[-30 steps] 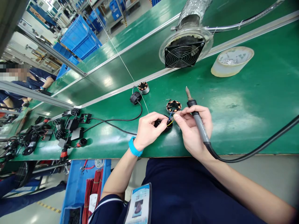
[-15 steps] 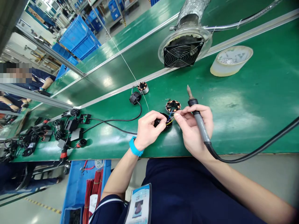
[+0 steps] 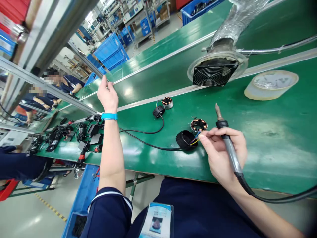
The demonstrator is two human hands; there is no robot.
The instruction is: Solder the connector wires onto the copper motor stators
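My right hand (image 3: 226, 153) grips a soldering iron (image 3: 231, 150), its metal tip pointing up and away. Its thumb and fingertips also pinch the thin coloured wires (image 3: 194, 141) that come out of a round black housing (image 3: 184, 140). Just behind those fingertips lies a motor stator (image 3: 198, 125) with copper windings. My left hand (image 3: 108, 95) is raised above the bench at the left, fingers drawn together; what they hold, if anything, is too small to see.
A second stator (image 3: 167, 102) and a black cap (image 3: 158, 112) on a cable lie farther back. A fume fan (image 3: 214, 74) on a foil duct and a whitish bowl (image 3: 271, 85) stand at the back right. Cables and adapters (image 3: 92, 130) crowd the left. Co-workers sit beyond.
My left hand has left the wires at the housing and risen up and to the left. My right hand still holds the soldering iron beside the stator. The view has shifted.
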